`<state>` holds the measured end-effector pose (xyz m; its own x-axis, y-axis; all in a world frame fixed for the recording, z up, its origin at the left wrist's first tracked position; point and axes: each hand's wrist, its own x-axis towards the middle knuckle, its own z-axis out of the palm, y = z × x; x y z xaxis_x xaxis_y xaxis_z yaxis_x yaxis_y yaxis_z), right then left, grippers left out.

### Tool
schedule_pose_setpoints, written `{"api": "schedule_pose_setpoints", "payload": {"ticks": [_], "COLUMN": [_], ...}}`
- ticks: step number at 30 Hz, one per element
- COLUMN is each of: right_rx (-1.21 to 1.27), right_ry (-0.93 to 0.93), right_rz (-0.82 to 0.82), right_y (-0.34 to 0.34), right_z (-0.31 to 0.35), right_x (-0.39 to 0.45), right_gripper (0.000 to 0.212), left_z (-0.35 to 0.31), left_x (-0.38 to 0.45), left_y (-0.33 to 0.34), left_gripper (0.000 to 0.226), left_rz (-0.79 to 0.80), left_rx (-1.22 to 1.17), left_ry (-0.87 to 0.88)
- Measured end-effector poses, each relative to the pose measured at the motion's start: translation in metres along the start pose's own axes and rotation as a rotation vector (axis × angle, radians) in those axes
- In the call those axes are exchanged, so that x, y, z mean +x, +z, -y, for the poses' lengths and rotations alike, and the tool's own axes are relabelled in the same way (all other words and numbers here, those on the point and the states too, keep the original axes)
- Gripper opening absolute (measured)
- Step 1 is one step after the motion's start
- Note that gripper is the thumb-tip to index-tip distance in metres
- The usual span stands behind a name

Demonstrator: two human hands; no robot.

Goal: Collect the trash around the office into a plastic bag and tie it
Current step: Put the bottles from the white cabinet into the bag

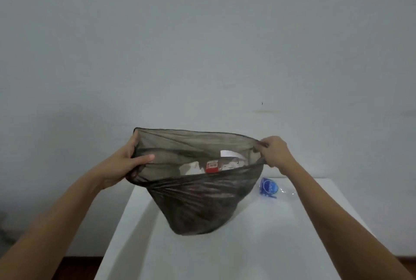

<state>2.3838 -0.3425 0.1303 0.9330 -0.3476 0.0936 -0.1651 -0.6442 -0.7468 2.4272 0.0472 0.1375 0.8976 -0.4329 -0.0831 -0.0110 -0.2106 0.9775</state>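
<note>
A thin dark see-through plastic bag [198, 200] hangs over the white table [247, 246], its mouth stretched wide. My left hand [128, 162] grips the bag's left rim with the thumb inside. My right hand [273, 151] pinches the right rim. Inside the bag I see white crumpled paper [192, 167] and a small red and white carton [212, 166]. A crushed clear plastic bottle with a blue label [269, 187] lies on the table just right of the bag.
A plain grey wall stands right behind the table. Dark floor [78, 266] shows at the lower left beside the table's left edge.
</note>
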Motion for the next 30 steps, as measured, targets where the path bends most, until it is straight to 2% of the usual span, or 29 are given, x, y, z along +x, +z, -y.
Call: {"api": "schedule_pose_setpoints", "payload": {"ticks": [1,3,5,6,8,10,12,13,15,18,20,23,25,27,28,30], "right_rx": [0.027,0.289,0.580,0.612,0.358,-0.128,-0.551,-0.654,-0.690,-0.405,-0.156,0.242,0.516,0.730,0.778,0.688], "right_ry": [0.026,0.070,0.129,0.161,0.221,0.276,0.307,0.306,0.312,0.334,0.293,0.196,-0.018,-0.260,-0.341,-0.419], "right_rz": [0.100,0.253,0.286,0.214,0.048,0.152,0.268,0.269,0.242,0.207,0.029,-0.272,-0.382,-0.371,-0.296,-0.073], "right_y": [-0.001,-0.005,-0.007,-0.005,0.008,0.025,0.040,0.046,0.053,0.049,0.031,-0.010,-0.031,-0.040,-0.036,-0.012], "right_z": [-0.009,-0.029,-0.055,-0.072,-0.107,-0.150,-0.184,-0.196,-0.206,-0.196,-0.173,-0.106,-0.054,-0.001,0.021,0.051], "right_x": [-0.001,-0.003,-0.003,0.000,0.003,0.004,-0.002,-0.004,-0.005,-0.005,-0.010,-0.021,-0.030,-0.044,-0.053,-0.068], "right_gripper": [0.023,0.025,0.051,0.068,0.096,0.113,0.100,0.092,0.083,0.074,0.066,0.065,0.056,0.051,0.049,0.048], "left_z": [0.005,0.001,0.002,0.001,-0.002,-0.007,-0.007,-0.007,-0.010,-0.010,-0.013,-0.018,-0.017,-0.019,-0.020,-0.022], "left_x": [0.004,0.007,0.011,0.011,0.011,0.008,0.010,0.011,0.012,0.017,0.020,0.023,0.028,0.032,0.033,0.036], "left_y": [0.000,0.009,0.015,0.019,0.025,0.032,0.030,0.029,0.028,0.028,0.030,0.033,0.037,0.044,0.047,0.050], "left_gripper": [0.072,0.077,0.083,0.086,0.088,0.080,0.079,0.081,0.087,0.086,0.099,0.121,0.120,0.113,0.107,0.098], "left_rz": [0.030,0.051,0.034,0.038,0.005,-0.032,-0.029,-0.025,-0.025,-0.014,-0.013,-0.004,-0.002,-0.004,-0.003,0.001], "left_rx": [-0.014,0.008,0.048,0.061,0.071,0.083,0.100,0.109,0.106,0.103,0.108,0.082,0.060,0.051,0.055,0.057], "left_ry": [0.003,0.041,0.081,0.103,0.119,0.135,0.144,0.137,0.118,0.090,0.080,0.049,0.029,0.038,0.045,0.047]}}
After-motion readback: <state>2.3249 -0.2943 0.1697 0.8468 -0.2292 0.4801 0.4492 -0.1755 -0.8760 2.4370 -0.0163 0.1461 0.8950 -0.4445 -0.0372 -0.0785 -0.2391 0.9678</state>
